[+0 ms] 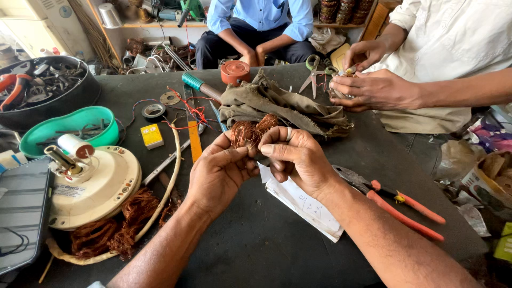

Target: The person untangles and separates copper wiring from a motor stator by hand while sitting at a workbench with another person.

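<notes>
My left hand (220, 174) and my right hand (296, 158) meet above the dark table (266, 245). Together they pinch a small bundle of copper wire coil (250, 132), held up between the fingertips. My right hand wears a ring. Under the hands lies a folded white paper (306, 208). Just behind the coil sits a crumpled olive cloth (277, 104).
A cream round motor housing (90, 184) with loose copper wire (125, 224) is at the left. Orange-handled pliers (400, 205) lie at the right. A green bowl (69, 125), dark tray of tools (42, 88), yellow box (152, 136). Another person's hands (368, 85) work at the far right; a second person sits opposite.
</notes>
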